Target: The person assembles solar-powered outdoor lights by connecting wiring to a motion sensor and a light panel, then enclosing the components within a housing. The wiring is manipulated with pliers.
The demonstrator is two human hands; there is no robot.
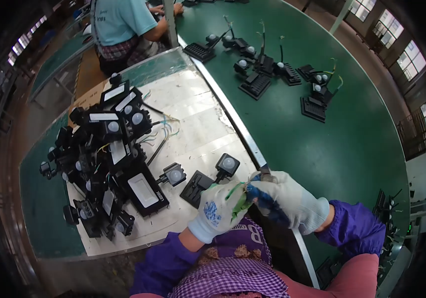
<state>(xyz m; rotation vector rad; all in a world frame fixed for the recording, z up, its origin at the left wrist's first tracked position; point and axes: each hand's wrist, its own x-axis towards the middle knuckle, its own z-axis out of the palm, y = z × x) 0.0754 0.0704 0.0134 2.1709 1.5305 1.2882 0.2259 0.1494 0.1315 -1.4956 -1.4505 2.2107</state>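
Note:
My left hand [218,209], in a white glove with blue print and green fingertips, is closed in a pinch. My right hand [292,198], gloved in white with blue-stained fingers, is closed too. Their fingertips meet above the metal table edge, and what they pinch is small and mostly hidden. Just beyond the left hand lies a black floodlight [196,186], back side up, partly covered by that hand. Its sensor head [227,165] with a white dome sticks out toward the right.
A heap of black floodlights [143,191] with sensor domes and loose wires covers the white board's left side. Across the metal rail [232,124], a green belt [317,154] carries several more floodlights [256,85]. Another person [123,25] in a light blue shirt works at the far end.

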